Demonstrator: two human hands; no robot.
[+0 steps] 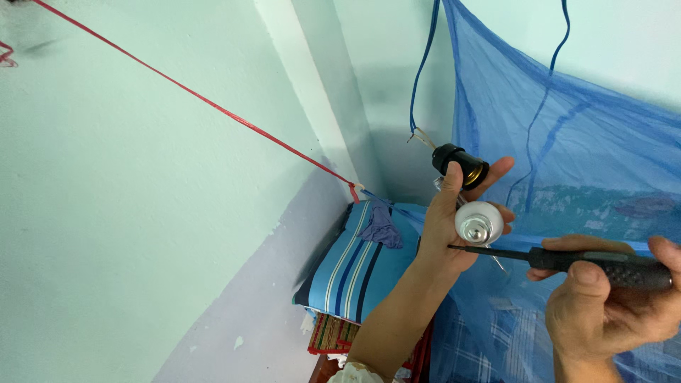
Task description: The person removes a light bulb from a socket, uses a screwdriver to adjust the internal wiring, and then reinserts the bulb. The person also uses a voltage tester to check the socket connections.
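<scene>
- Left hand clasps black lamp socket and bulb together — crowded grip, bulb could drop.
- Right hand fisted round screwdriver — tip might slip, jabbing the palm.

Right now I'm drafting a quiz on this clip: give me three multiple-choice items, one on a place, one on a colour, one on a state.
1. Where is the bulb?
A. in the left hand
B. on the pillow
C. screwed into the socket

2. What colour is the net?
A. red
B. blue
C. white

3. What is the right hand doing?
A. hanging open
B. pulling the string
C. gripping a screwdriver

A: the left hand's fingers wrap the bulb, below the socket.
B: blue mesh hangs at right.
C: its fingers close on the black handle.
</scene>
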